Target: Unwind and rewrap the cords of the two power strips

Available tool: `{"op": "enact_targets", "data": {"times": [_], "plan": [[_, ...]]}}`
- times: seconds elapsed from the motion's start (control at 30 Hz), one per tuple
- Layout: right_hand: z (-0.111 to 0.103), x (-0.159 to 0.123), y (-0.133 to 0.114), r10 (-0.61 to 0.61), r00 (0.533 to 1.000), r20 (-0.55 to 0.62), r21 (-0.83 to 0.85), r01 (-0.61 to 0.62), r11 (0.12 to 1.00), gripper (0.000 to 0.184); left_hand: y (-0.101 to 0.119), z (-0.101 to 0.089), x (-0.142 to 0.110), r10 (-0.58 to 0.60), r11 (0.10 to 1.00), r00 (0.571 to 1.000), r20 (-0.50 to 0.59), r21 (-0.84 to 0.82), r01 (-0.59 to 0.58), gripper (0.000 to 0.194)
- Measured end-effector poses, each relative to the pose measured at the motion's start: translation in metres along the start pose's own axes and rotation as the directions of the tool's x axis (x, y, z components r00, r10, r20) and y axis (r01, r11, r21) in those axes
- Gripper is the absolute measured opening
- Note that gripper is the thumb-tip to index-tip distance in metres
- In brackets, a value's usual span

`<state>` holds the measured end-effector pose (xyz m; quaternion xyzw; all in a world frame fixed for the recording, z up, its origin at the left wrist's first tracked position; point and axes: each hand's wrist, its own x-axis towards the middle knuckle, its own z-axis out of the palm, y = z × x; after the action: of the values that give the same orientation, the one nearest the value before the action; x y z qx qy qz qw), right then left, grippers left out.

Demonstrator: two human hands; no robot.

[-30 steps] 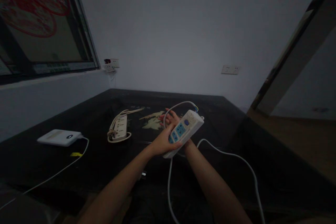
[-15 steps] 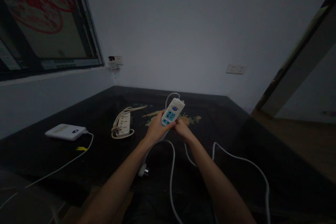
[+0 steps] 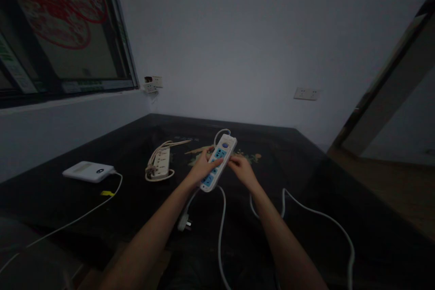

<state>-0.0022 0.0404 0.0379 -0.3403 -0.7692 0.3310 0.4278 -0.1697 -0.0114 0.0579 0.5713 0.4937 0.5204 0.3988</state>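
Left forearm (image 3: 156, 224) angles toward one o'clock, the left hand (image 3: 201, 168) gripping. Right forearm (image 3: 277, 226) points toward eleven, the right hand's (image 3: 244, 170) fingers bent.

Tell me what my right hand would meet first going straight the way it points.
Probably the power strip in your left hand; its edge is by the fingertips of your right hand, though contact is unclear.

Head cam, fwd/down over table (image 3: 285, 163)

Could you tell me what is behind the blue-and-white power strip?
A flower pattern shows on both sides of the power strip; whatever is directly behind it is covered.
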Motion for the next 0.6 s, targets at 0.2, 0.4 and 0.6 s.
{"op": "enact_targets", "data": {"times": [0.2,0.4,0.6], "plan": [[-0.0076,-0.0013,0.0024,-0.037,0.998,-0.058,-0.095,0.032,0.995,0.025,-0.0069,-0.0038,0.0025,-0.120,0.987,0.989,0.089,-0.100,0.128,0.045],[-0.0068,-0.0009,0.0008,-0.034,0.997,-0.066,-0.057,0.030,0.998,0.025,-0.0056,0.0040,-0.0010,-0.142,0.933,0.979,0.144,-0.311,0.181,0.055],[-0.0065,-0.0002,0.0044,-0.029,0.994,-0.107,-0.056,0.023,0.998,0.023,-0.0024,0.0044,-0.0032,-0.069,0.929,0.987,0.143,-0.351,0.116,0.053]]}}
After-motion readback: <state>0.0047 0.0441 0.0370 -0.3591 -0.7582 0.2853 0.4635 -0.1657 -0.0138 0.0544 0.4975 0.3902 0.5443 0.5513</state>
